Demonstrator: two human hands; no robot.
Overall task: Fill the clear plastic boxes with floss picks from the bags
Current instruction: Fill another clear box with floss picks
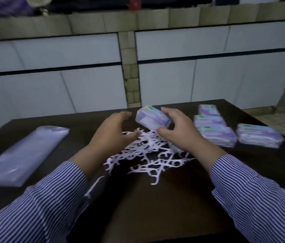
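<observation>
Clear plastic box [153, 118] sat tilted in the right hand [176, 130], fingers curled round its far end and thumb under its near corner, its long axis running far-left to near-right. White floss picks [148, 155] lay heaped just below it on the dark table [155, 207]. Nearer the heap, the left hand [112, 132] hung loosely curled, holding nothing I could see.

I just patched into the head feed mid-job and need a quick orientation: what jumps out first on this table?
The tangle of white floss picks heaped loose at the centre of the dark table catches the eye first. Just above it, the right hand has its grip on a clear plastic box, tilted, while the left hand hovers open beside it. Four more boxes sit at the right, and a flat clear bag lies at the left.
</observation>
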